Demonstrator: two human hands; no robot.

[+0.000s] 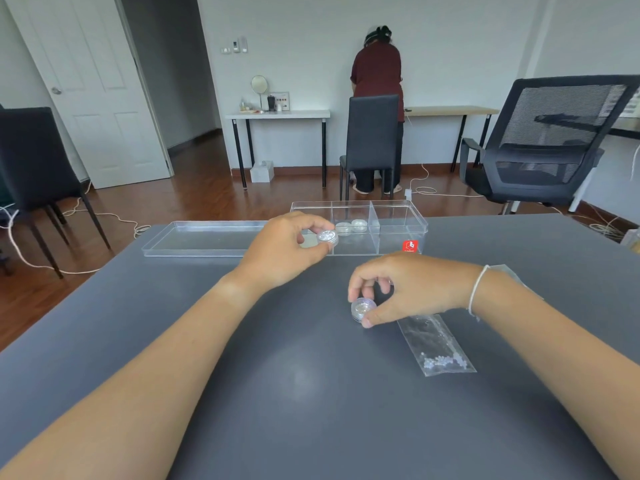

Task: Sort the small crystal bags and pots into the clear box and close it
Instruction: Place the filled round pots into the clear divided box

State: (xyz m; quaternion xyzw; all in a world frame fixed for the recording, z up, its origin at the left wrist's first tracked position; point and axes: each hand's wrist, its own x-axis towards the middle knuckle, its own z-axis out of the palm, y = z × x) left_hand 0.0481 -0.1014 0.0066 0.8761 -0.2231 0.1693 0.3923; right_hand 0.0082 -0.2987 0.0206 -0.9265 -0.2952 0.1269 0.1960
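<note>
A clear box with three compartments stands at the table's far edge, lid off. Two small crystal pots sit in its middle compartment. My left hand holds a third pot in its fingertips at the box's near wall, in front of the left compartment. My right hand pinches another pot that rests on the dark grey table. A clear bag of small crystals lies flat just right of that pot, partly under my right wrist.
The box's clear lid lies flat left of the box. A black mesh office chair stands beyond the table at the right. A person in a dark red top stands at a far desk, back turned.
</note>
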